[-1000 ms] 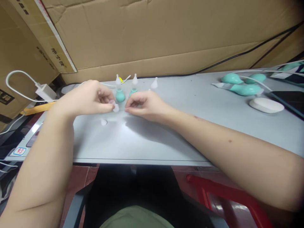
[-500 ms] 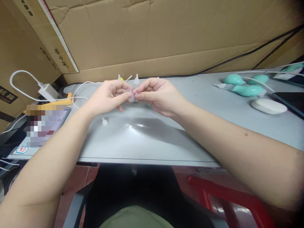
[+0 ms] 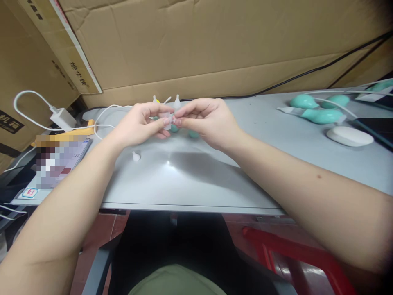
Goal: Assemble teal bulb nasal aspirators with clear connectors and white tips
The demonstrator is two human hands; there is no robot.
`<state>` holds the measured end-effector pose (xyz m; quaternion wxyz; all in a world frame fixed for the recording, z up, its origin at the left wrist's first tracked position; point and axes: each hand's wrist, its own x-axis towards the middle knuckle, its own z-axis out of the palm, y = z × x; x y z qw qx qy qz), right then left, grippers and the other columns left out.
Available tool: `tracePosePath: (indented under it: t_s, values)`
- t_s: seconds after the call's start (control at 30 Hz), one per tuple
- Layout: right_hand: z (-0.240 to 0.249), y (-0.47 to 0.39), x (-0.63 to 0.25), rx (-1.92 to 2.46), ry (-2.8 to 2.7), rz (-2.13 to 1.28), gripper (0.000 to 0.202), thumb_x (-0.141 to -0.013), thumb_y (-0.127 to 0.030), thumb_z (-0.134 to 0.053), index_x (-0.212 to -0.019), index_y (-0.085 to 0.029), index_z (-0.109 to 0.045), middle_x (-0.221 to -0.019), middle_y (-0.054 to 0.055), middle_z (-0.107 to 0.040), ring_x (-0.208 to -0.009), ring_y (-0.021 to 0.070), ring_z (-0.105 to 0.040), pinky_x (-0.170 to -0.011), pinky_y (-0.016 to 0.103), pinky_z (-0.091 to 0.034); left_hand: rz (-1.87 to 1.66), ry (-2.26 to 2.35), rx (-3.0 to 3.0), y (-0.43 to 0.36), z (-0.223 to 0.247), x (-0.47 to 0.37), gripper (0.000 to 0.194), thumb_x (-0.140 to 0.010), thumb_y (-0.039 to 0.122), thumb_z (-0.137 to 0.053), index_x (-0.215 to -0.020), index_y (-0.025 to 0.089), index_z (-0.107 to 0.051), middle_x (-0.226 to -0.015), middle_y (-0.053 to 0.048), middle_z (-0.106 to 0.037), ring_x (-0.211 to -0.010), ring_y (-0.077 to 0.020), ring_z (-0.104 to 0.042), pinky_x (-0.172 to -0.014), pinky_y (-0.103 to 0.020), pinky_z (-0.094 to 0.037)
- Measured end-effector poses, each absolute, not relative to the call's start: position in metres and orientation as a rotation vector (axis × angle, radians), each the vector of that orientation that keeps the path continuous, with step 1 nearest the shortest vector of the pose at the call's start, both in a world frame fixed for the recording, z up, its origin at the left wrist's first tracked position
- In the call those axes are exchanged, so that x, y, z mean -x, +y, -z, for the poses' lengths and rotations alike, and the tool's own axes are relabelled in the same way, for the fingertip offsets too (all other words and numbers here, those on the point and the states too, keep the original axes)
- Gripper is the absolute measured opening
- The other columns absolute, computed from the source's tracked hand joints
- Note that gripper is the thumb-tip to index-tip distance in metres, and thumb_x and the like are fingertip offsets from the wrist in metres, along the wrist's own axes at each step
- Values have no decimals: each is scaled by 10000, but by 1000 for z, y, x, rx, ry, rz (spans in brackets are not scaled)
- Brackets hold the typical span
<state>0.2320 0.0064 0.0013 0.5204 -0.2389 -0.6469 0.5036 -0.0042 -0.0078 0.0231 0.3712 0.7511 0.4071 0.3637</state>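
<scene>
Between thumb and fingers, my left hand [image 3: 143,123] pinches a small clear plastic piece [image 3: 167,120]. My right hand [image 3: 205,121] is closed at its right end, thumb and forefinger pressed together on a tiny part that I cannot make out. The two hands nearly meet above the desk. Behind them stand translucent nozzle tips [image 3: 177,101], and patches of mint-green bulbs [image 3: 193,134] show beneath the fingers. A small white nozzle tip [image 3: 136,156] lies alone on the desk, nearer to me and below my left hand.
Mint-green bulbs [image 3: 322,116], one in a clear wrapper, lie at the right by a white oval case [image 3: 350,136]. A phone [image 3: 66,164], a yellow power strip [image 3: 82,129] and a white charger [image 3: 63,119] are at the left. Cardboard [image 3: 215,45] walls the grey desk [image 3: 147,184].
The clear piece has turned a little in my left hand and shows more of its side. My left fingers have shifted beneath it, while my right hand stays pinched at its end.
</scene>
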Motion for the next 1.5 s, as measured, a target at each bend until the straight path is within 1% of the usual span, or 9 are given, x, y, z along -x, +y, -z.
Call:
tracePosePath:
  t_s: [0.13,0.27,0.4,0.6,0.73,0.9,1.07,1.2,1.5]
  values:
    - [-3,4,-231,586,-1554,-1139,147,-765,-189,-988,-845,-252,-883,-950,44,-856,-913,232,-791,-909,406,-719,-946,1000,-1953,-7,-22,6,524,-993,439,-914,-1438,181,-812,-1293,-125,-865,-933,-222,-898,-913,-373,-785]
    - [-4,3,-230,588,-1563,-1118,149,-769,-151,-964,-854,-240,-881,-973,47,-864,-887,215,-783,-871,384,-713,-940,987,-2017,-10,-23,3,466,-1011,491,-908,-1356,183,-850,-1224,-112,-870,-923,-219,-897,-890,-342,-777]
    - [-2,7,-232,584,-1604,-1084,141,-789,-217,-1001,-856,-237,-879,-974,53,-871,-890,220,-794,-876,388,-723,-972,993,-1991,-12,-23,1,404,-1014,404,-904,-1344,175,-859,-1192,-101,-870,-873,-199,-885,-855,-326,-773]
    - [2,12,-235,602,-1673,-1015,243,-769,-321,-1074,-874,-224,-876,-911,50,-863,-856,220,-811,-847,385,-732,-1042,1033,-1930,-9,-19,1,448,-978,293,-908,-1402,165,-839,-1122,-81,-858,-816,-192,-872,-799,-324,-768]
    - [0,12,-236,616,-1700,-1018,227,-781,-317,-1074,-859,-227,-881,-887,50,-869,-811,215,-808,-816,392,-731,-1069,1025,-1901,-6,-17,2,514,-945,255,-932,-1436,172,-807,-1043,-58,-840,-807,-202,-874,-791,-331,-767]
    - [1,13,-237,605,-1691,-996,125,-804,-247,-1021,-887,-241,-928,-927,43,-895,-857,228,-825,-837,403,-732,-1062,1022,-1912,-6,-17,2,467,-932,243,-931,-1379,164,-825,-999,-47,-831,-786,-195,-869,-760,-309,-750]
    - [2,13,-237,577,-1730,-945,79,-855,-189,-962,-907,-247,-947,-956,43,-904,-867,226,-826,-819,394,-719,-1065,997,-1913,-8,-20,1,425,-918,259,-952,-1315,155,-844,-1023,-56,-842,-781,-175,-863,-756,-283,-747]
    - [2,14,-238,573,-1746,-919,61,-894,-178,-935,-926,-230,-935,-909,40,-883,-838,207,-818,-813,374,-715,-1083,982,-1858,-9,-20,-1,405,-911,246,-963,-1287,151,-850,-1039,-63,-849,-770,-158,-854,-754,-267,-750]
    - [3,15,-236,526,-1740,-934,53,-889,-212,-933,-892,-226,-881,-887,32,-861,-785,178,-773,-772,335,-696,-1073,986,-1841,-12,-23,-3,366,-925,254,-973,-1256,130,-878,-1066,-79,-851,-780,-149,-854,-760,-242,-754]
